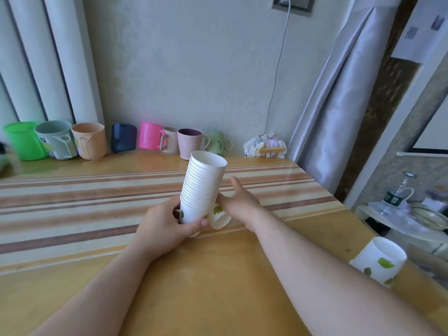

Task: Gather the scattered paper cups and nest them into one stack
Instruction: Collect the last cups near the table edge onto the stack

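A tall stack of white paper cups (204,183) with green leaf prints leans slightly right above the table's middle. My left hand (164,226) is shut around the stack's base. Right beside the base, a single paper cup (219,218) lies on its side, mouth towards me. My right hand (238,202) rests on that cup's far side, fingers curled around it; the grip is partly hidden. Another loose paper cup (379,260) lies tilted at the table's right edge, beside my right forearm.
A wooden table (218,275) with a striped cloth band (72,202) carries a row of coloured plastic mugs (92,141) along the back wall. A crumpled packet (265,146) lies back right. Curtains hang on both sides; a low shelf with a water bottle (394,197) stands right.
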### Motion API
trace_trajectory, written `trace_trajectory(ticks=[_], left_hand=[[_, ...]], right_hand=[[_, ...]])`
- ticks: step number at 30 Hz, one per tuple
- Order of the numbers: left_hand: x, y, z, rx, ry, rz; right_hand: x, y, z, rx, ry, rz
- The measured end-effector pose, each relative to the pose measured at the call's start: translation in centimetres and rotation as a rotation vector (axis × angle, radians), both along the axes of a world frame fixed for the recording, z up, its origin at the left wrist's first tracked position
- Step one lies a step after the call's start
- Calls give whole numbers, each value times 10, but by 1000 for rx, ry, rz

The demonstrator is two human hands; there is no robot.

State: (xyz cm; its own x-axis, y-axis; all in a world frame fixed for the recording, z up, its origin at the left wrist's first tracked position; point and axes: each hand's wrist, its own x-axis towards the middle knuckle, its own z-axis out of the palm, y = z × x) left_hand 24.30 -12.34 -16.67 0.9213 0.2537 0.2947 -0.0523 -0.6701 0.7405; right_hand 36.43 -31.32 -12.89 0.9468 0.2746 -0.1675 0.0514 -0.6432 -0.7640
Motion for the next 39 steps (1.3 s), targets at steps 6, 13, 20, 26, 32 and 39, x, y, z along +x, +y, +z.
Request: trace_trajectory(ticks=[6,13,20,26,32,39], left_hand=[[2,2,1,-27,35,-11],[3,-1,0,-44,34,-37],[0,0,1,-57,16,-44],[-1,0,1,-88,6,-72],[-1,-2,4,-32,-30,-119],[-1,-3,5,12,-27,-125]], right_hand=[[9,6,-6,169,93,275],[8,-57,-28,434,-200,-163],[-6,-69,-21,440,-244,-187],[-12,-68,28,1101,-34,-327],[-33,-53,67,1279,-27,-101],[-55,-42,51,910,-54,-65]])
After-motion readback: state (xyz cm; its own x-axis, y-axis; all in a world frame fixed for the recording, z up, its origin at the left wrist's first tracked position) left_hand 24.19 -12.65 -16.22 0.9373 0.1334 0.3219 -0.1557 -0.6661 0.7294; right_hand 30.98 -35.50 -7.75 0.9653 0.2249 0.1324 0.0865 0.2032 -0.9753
